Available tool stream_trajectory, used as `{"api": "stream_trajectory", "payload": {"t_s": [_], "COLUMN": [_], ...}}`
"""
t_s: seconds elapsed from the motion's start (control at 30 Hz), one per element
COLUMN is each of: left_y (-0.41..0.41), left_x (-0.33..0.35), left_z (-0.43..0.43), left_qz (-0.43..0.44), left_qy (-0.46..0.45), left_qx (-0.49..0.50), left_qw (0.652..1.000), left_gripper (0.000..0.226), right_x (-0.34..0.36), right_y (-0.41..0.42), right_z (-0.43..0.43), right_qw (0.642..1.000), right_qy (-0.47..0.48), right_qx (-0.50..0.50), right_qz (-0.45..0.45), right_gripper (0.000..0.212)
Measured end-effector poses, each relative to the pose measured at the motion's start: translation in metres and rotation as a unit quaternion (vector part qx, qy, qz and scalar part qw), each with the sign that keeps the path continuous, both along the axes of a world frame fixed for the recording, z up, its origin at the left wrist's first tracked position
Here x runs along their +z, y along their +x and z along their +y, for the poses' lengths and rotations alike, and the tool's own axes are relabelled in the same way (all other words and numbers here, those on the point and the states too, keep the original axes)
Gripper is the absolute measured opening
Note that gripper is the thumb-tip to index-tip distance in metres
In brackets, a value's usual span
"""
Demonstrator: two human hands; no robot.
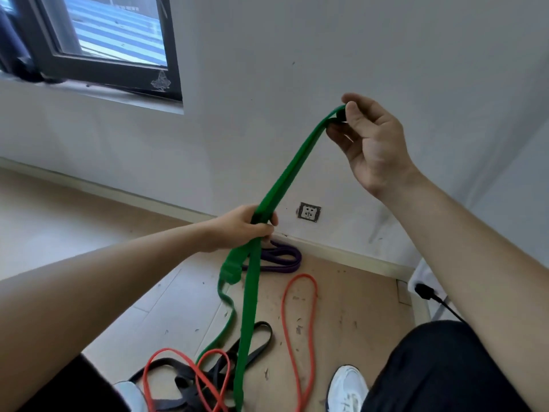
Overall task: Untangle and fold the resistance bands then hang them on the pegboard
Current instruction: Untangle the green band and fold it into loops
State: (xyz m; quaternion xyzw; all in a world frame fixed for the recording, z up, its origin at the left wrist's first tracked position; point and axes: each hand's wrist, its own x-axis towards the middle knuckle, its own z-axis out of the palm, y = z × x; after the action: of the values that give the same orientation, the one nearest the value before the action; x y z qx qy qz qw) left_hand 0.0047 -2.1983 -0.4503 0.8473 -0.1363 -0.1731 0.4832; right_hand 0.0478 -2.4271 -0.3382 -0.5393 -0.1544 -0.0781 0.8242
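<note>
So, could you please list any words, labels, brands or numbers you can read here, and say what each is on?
No text here can be read.
On the window, the white emblem in its lower corner: a small drawing, any lettering too small to read.
The dark marks seen outside through the glass: too blurred.
The green resistance band, wall socket and white shoe: no legible print.

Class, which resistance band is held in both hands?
The green band, held by left hand and right hand; purple band, red band and black band lie on the floor.
</note>
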Motion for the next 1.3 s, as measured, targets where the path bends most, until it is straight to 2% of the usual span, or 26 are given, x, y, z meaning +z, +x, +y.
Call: {"api": "stream_trajectory", "payload": {"t_s": [0.17,0.33,0.4,0.47,0.53,0.57,0.7,0.77,0.87,1.0,1.13,1.3], "left_y": [0.008,0.013,0.013,0.011,0.009,0.008,0.0,-0.002,-0.004,-0.003,-0.005,-0.003], "left_x": [0.015,0.029,0.036,0.046,0.058,0.063,0.07,0.069,0.068,0.064,0.052,0.035], "left_z": [0.025,0.047,0.051,0.048,0.04,0.037,0.026,0.024,0.025,0.032,0.03,0.019], "left_qz": [-0.023,-0.067,-0.079,-0.098,-0.121,-0.127,-0.114,-0.105,-0.108,-0.113,-0.099,-0.069], "left_qy": [0.022,-0.026,-0.067,-0.119,-0.155,-0.165,-0.131,-0.107,-0.085,-0.09,-0.094,-0.091], "left_qx": [0.037,0.136,0.166,0.193,0.215,0.216,0.163,0.146,0.143,0.128,0.07,0.038], "left_qw": [0.999,0.988,0.981,0.969,0.957,0.954,0.971,0.978,0.98,0.981,0.988,0.993], "left_gripper": [0.007,0.008,0.007,0.01,0.015,0.017,0.018,0.017,0.015,0.014,0.014,0.011], "right_x": [-0.021,-0.058,-0.071,-0.078,-0.078,-0.076,-0.059,-0.051,-0.051,-0.048,-0.031,-0.021], "right_y": [0.019,0.029,0.027,0.024,0.018,0.015,0.003,-0.003,-0.011,-0.011,-0.013,-0.01], "right_z": [-0.022,-0.04,-0.038,-0.032,-0.02,-0.013,0.021,0.035,0.05,0.053,0.048,0.036], "right_qw": [0.998,0.971,0.938,0.883,0.828,0.819,0.868,0.868,0.864,0.898,0.922,0.953], "right_qy": [-0.024,-0.207,-0.312,-0.439,-0.543,-0.559,-0.479,-0.476,-0.468,-0.399,-0.326,-0.255], "right_qx": [-0.029,0.017,0.056,0.087,0.103,0.106,0.128,0.141,0.18,0.181,0.202,0.159], "right_qz": [0.045,0.122,0.143,0.138,0.1,0.076,0.005,-0.027,-0.043,-0.049,-0.047,-0.033], "right_gripper": [0.012,0.016,0.026,0.032,0.035,0.041,0.074,0.077,0.05,0.018,0.013,0.008]}}
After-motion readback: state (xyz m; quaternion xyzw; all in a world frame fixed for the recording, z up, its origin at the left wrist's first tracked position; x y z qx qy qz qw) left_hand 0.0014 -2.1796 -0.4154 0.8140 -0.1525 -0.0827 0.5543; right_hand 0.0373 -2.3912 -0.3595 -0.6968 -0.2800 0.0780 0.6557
